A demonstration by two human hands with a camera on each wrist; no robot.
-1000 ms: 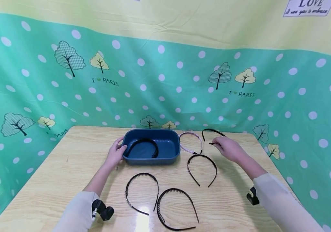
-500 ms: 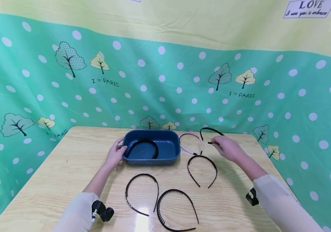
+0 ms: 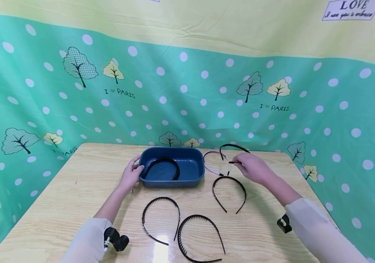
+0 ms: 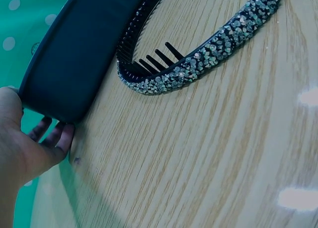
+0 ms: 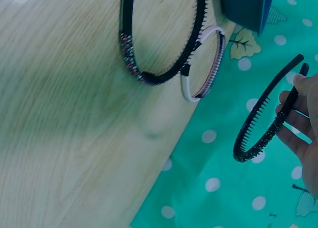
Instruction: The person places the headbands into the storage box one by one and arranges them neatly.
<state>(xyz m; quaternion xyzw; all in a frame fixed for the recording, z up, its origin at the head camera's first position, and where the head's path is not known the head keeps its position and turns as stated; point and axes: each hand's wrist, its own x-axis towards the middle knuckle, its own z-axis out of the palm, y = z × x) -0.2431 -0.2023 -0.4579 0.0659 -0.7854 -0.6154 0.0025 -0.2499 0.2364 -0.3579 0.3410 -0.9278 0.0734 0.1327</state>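
My left hand (image 3: 130, 175) grips the left end of a dark blue plastic bin (image 3: 174, 184), thumb at the rim and fingers against its outer wall. Inside the bin lies a black toothed headband (image 3: 164, 159). At the table's far right, my right hand (image 3: 252, 167) pinches another black headband (image 3: 234, 145) by one arm. The right wrist view shows that held headband (image 5: 241, 151) raised off the table, with teeth along its inner side and dark beads along part of its band. Just left of it, a pink headband (image 3: 211, 170) lies beside the bin.
A black headband (image 3: 227, 176) lies nearer than the pink one. Two more, a front-left headband (image 3: 161, 198) with pale stones and a front-middle black headband (image 3: 196, 215), lie on the wooden table (image 3: 75, 204). A green dotted curtain (image 3: 180, 102) hangs behind the table.
My right hand has moved a little left with the black headband, which now overlaps the pink one in the head view. My left hand and the bin have stayed put.
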